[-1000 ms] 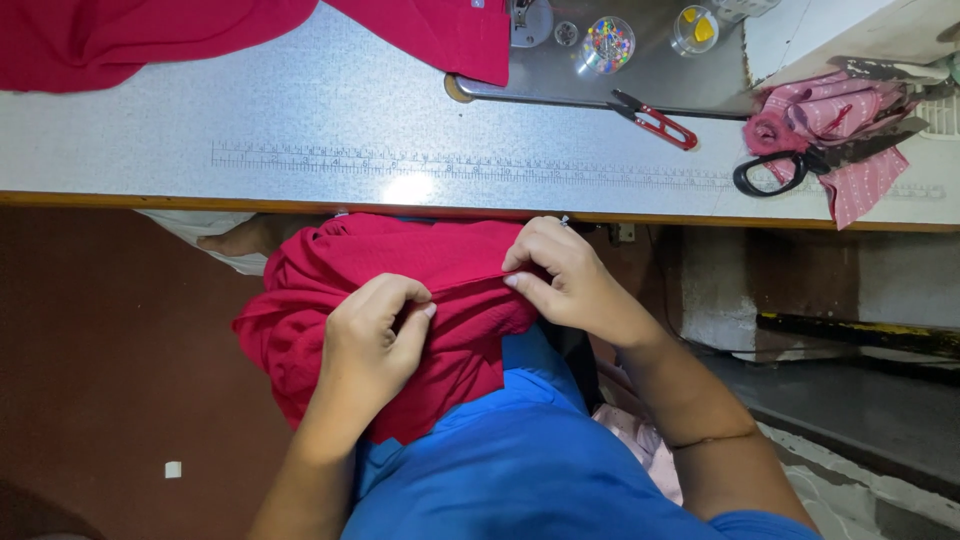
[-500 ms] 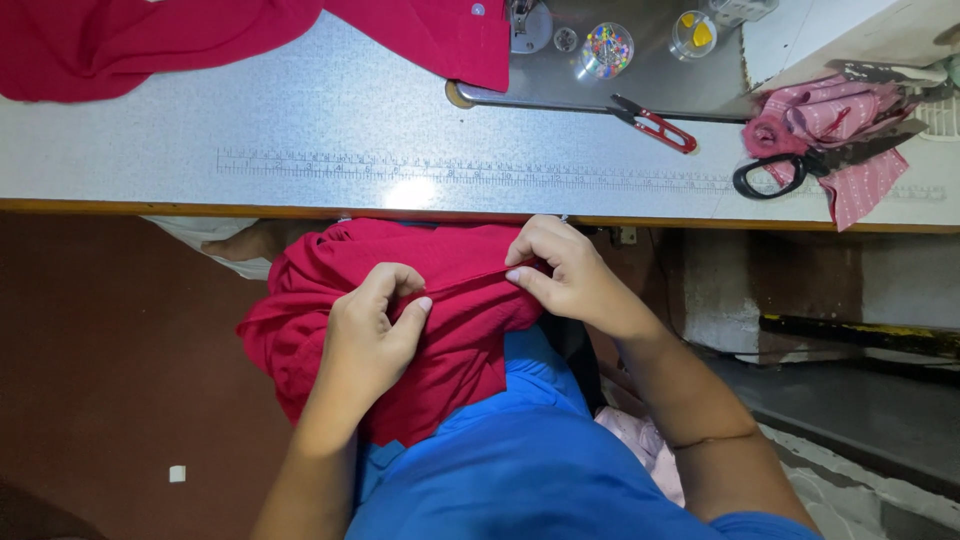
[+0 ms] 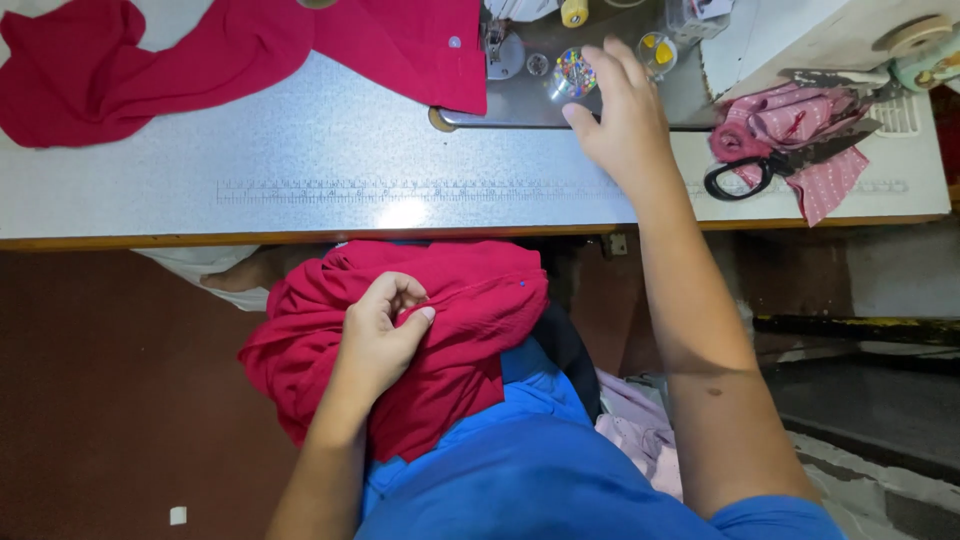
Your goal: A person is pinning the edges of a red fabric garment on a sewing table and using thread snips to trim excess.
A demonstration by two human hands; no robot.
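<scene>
The left hand (image 3: 385, 335) pinches a fold of the bunched red garment (image 3: 420, 350) between thumb and curled fingers, holding the cloth in the lap just below the table edge. The right hand (image 3: 622, 115) is spread open with nothing in it, fingers stretched out over the metal bed of the sewing machine (image 3: 520, 75), its fingertips above a small shiny bobbin (image 3: 572, 68) and near a yellow bobbin (image 3: 660, 50).

A second piece of red fabric (image 3: 220, 50) lies across the grey table (image 3: 330, 190), one corner of it under the machine's presser foot. To the right, black-handled scissors (image 3: 780, 165) rest on a wad of pink cloth (image 3: 790, 125), well apart from either hand.

The step in hand looks like a fetch: one hand keeps its place on the seam while the other goes for something on the machine bed. The next move, as I judge it, calls for closing the fingers on whatever small item is wanted without letting the pinched fold slip.

Half a second ago both hands worked the red garment together in the lap; since then the right hand has let go of it and risen to the table, while the left has kept its pinch.
</scene>
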